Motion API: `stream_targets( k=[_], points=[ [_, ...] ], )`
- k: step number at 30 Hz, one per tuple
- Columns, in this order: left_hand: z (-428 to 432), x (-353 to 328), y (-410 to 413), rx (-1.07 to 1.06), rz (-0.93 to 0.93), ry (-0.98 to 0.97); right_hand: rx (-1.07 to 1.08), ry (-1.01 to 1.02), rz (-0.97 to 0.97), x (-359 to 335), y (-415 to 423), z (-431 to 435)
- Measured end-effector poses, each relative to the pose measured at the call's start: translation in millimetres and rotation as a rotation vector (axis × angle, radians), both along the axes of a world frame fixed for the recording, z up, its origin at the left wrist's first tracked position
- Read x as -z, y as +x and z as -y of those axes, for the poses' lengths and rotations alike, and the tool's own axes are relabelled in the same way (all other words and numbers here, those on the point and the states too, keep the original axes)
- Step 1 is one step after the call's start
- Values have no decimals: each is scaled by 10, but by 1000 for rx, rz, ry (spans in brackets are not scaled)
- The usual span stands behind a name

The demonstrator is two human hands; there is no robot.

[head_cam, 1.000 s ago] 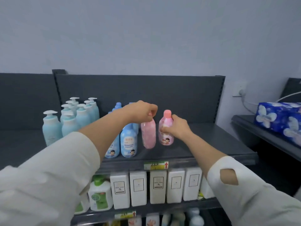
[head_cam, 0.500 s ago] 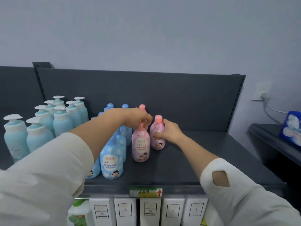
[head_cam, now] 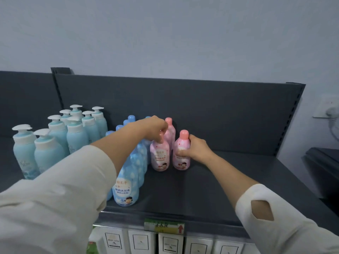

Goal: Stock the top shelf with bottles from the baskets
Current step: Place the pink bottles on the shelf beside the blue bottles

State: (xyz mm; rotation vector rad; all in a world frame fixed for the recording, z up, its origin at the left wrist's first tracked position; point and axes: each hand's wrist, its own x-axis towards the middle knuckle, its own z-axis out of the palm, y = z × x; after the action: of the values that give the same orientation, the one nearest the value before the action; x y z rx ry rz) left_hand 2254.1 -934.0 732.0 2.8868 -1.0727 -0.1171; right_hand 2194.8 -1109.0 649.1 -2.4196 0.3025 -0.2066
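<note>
Centre of the frame: the left hand [head_cam: 154, 128] is reaching in from the lower left and pinching the cap of the left pink bottle [head_cam: 159, 156], fingers curled over the top. Just right of it, the right hand [head_cam: 197, 150] is wrapping round the body of the right pink bottle [head_cam: 180, 158], thumb across the front. Both bottles are standing upright on the top shelf [head_cam: 211, 182], close side by side. A rear pink bottle [head_cam: 170, 133] is standing right behind them, against the back panel. Left of centre, blue bottles [head_cam: 126, 189] are lining up from the shelf's front edge toward the back, partly hidden by the left arm. Pump bottles [head_cam: 55, 142] are crowding the left side. Along the bottom edge, a price tag [head_cam: 164, 226] is hanging over white boxes [head_cam: 170, 244].
</note>
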Motion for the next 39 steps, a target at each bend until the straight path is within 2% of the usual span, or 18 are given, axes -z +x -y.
stream_targets(
  k=[5,13,18,22,30,33,39],
  points=[
    [140,61,61,14,37,-17,-135,77,3,-44,-85,83],
    [164,55,96,43,94,29,-188,182,-34,-98,-238,-64],
    [43,0,97,62,78,-15,-133,38,38,-40,-223,-404],
    [-207,-67,158,56,191,-153,-96,50,63,-30,-201,-594],
    [-659,-9,21,66,379,-259,64,-20,108,-2,-350,-778],
    [-796,-70,-201,79,463,-268,127,-108,111,-8,-499,-791],
    [-1221,-119,-762,9,541,-220,85,-477,63,-47,-937,-994]
  ],
)
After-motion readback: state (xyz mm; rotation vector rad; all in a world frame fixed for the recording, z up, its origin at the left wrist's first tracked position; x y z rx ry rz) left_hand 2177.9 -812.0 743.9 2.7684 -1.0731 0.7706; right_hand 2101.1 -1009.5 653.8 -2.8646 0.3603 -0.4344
